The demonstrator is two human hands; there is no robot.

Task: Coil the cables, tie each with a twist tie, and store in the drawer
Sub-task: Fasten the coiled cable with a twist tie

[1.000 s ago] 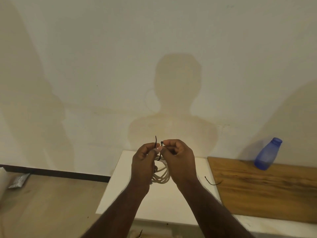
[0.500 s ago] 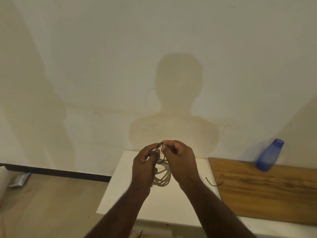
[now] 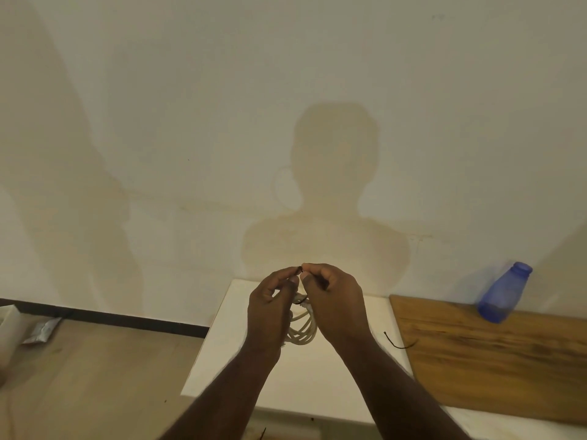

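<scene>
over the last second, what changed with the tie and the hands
The twist tie's free end, which stood up above the left hand, is now bent down and drawn in between the fingertips of both hands; the right hand pinches it too. The coiled cable, spare tie and blue bottle stayed put.

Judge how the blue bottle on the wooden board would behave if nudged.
The blue plastic bottle looks translucent and mostly empty, so probably light. It stands tall and narrow on the wooden board, seemingly tilted toward the wall, so a nudge may tip it. Being round, it would likely roll.
</scene>
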